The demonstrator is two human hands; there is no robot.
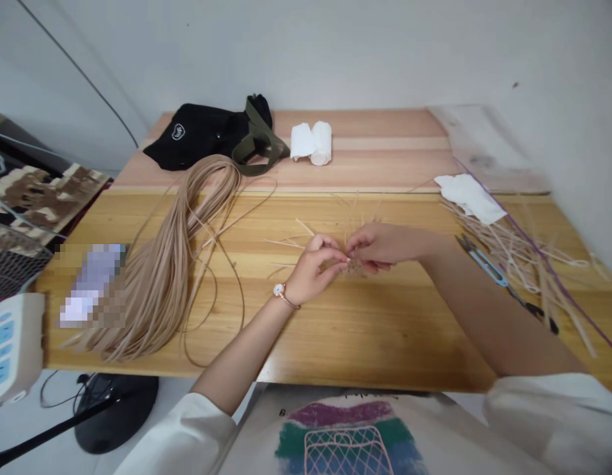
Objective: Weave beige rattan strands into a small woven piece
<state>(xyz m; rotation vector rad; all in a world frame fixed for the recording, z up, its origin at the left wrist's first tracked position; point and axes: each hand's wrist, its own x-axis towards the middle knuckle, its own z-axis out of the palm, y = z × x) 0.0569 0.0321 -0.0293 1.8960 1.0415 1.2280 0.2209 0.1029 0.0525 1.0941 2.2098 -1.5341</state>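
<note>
Over the middle of the wooden table, both hands meet at a small cluster of thin tan strips point(354, 265) whose loose ends fan out in several directions. My left hand point(313, 270), with a watch at its wrist, pinches the near left side of the cluster between thumb and forefinger. From the right, my right hand point(385, 243) bends over the same cluster, its fingertips closed on the strips close to the left fingertips. The fingers partly hide the centre, and how the strips cross there is too small to make out.
Left of the hands lies a long bundle of tan strips point(171, 277), beside a pixelated phone-like object point(92, 284). A black bag point(201, 135) and a tissue roll point(313, 142) are at the back. On the right lie loose strips point(513, 254), blue-handled snips point(486, 260) and crumpled tissue point(471, 196).
</note>
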